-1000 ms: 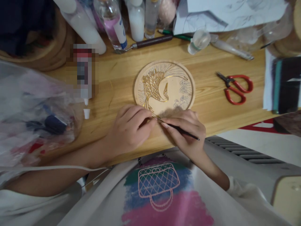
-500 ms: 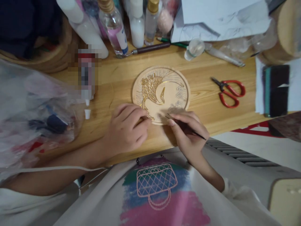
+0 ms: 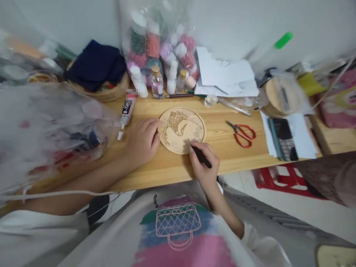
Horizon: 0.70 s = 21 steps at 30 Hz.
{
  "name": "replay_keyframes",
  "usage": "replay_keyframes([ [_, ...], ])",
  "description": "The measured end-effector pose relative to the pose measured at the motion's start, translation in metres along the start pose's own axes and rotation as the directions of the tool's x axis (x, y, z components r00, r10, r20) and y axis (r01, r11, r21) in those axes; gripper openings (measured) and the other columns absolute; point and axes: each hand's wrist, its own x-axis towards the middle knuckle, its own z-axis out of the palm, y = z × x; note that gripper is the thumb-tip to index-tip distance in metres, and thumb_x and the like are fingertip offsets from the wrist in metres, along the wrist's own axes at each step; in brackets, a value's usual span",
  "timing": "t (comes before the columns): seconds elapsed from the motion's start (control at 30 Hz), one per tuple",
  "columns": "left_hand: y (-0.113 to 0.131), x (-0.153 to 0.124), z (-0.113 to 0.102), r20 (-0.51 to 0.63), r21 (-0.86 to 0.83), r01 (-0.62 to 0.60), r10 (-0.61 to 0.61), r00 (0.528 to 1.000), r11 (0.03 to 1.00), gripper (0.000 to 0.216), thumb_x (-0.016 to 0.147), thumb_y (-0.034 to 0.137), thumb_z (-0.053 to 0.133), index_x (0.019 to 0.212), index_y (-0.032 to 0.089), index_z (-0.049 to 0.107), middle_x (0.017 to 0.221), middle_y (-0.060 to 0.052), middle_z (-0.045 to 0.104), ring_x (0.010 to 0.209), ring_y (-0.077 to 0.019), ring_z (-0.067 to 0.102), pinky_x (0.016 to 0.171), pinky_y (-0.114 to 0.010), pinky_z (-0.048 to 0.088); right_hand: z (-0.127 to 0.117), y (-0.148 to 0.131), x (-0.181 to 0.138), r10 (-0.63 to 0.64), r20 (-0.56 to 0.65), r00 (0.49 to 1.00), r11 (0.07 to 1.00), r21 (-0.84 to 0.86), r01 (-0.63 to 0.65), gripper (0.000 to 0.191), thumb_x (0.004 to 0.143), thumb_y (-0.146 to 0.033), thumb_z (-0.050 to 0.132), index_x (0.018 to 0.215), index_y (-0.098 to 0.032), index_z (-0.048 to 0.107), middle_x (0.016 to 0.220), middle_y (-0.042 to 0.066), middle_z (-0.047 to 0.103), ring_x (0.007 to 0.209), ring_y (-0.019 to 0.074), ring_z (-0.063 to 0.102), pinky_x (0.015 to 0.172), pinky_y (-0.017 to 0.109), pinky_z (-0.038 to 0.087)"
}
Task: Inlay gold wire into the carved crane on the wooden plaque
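Note:
A round wooden plaque (image 3: 182, 141) lies on the table, with a bird outlined in gold wire and fine drawn lines around it. My left hand (image 3: 143, 141) is at its left rim, fingers bent together and fingertips against the edge. Slim black tweezers (image 3: 201, 155) are pinched in my right hand (image 3: 207, 163). Their tips point at the plaque's lower part and are mostly hidden by my fingers. Red-handled scissors (image 3: 241, 134) lie to the right, and a glue tube (image 3: 128, 109) lies beyond my left hand.
Small bottles (image 3: 157, 83) and a purple-brown handled tool (image 3: 179, 95) line the back. Behind them is a bag of jars (image 3: 152, 42). White papers (image 3: 225, 76) lie back right, a phone (image 3: 283, 139) farther right. A clear plastic bag (image 3: 55, 129) covers the left side.
My view has tilted up and shows more of the table's back. The left hand has drawn back from the plaque's lower part to its left rim. The tweezers have turned in my right hand.

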Motion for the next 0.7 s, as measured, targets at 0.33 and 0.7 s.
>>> replay_keyframes([
  [0.33, 0.013, 0.001, -0.002, 0.146, -0.027, -0.05, 0.053, 0.988, 0.998, 0.039, 0.093, 0.025, 0.043, 0.129, 0.014, 0.052, 0.136, -0.014, 0.057, 0.13, -0.0293, 0.047, 0.107, -0.051, 0.038, -0.001, -0.001, -0.003, 0.112, -0.073, 0.991, 0.994, 0.019, -0.111, 0.015, 0.089, -0.027, 0.058, 0.088, -0.018, 0.069, 0.084, 0.005, 0.072, 0.081, 0.0156, 0.066, 0.077, 0.032, 0.052],
  [0.7, 0.047, -0.029, -0.022, 0.182, 0.11, -0.203, 0.181, 0.967, 0.973, 0.033, 0.092, 0.026, 0.05, 0.118, 0.009, 0.061, 0.127, -0.017, 0.061, 0.121, -0.031, 0.054, 0.099, -0.046, 0.046, -0.002, -0.002, -0.003, 0.203, -0.088, 0.975, 0.979, 0.004, -0.204, 0.011, 0.088, -0.024, 0.06, 0.09, -0.019, 0.07, 0.087, 0.004, 0.073, 0.083, 0.0156, 0.067, 0.079, 0.032, 0.053],
])
